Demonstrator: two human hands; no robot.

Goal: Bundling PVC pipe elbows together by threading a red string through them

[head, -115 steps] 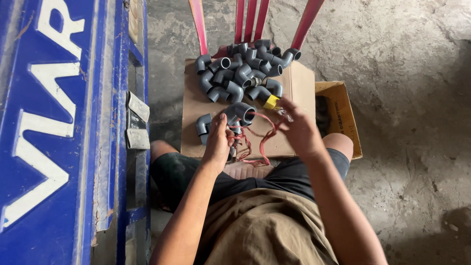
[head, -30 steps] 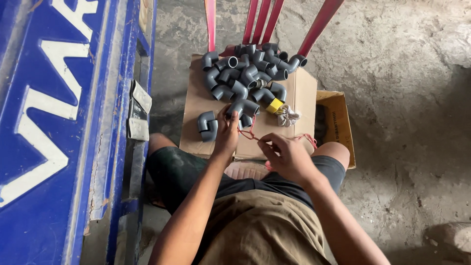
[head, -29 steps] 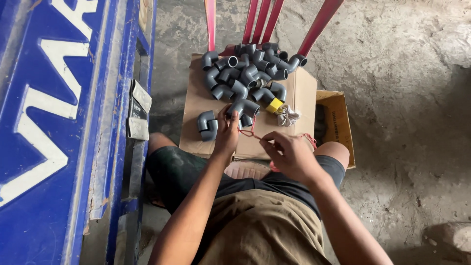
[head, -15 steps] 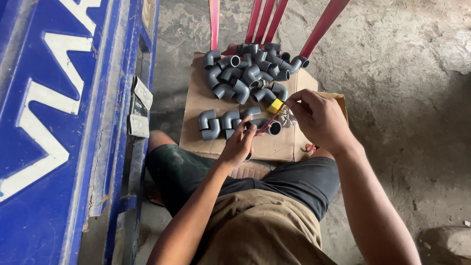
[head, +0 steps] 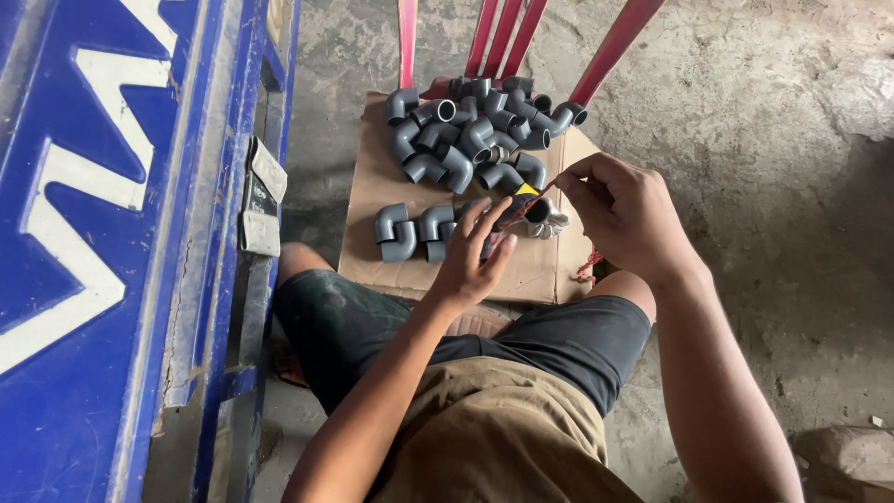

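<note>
A thin red string (head: 535, 197) is pinched between the closed fingers of the right hand (head: 626, 216) above the brown cardboard sheet (head: 372, 186), where the left hand (head: 472, 256) clamps grey plastic elbow pipe fittings (head: 431, 224), beside a blue panel with white lettering (head: 93, 214).

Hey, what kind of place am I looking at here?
Probably an informal workshop or yard, worked at floor level. The ground is rough, stained concrete, a heap of grey plastic pipe elbows lies on a flattened cardboard sheet, and a blue painted metal panel stands alongside.
</note>
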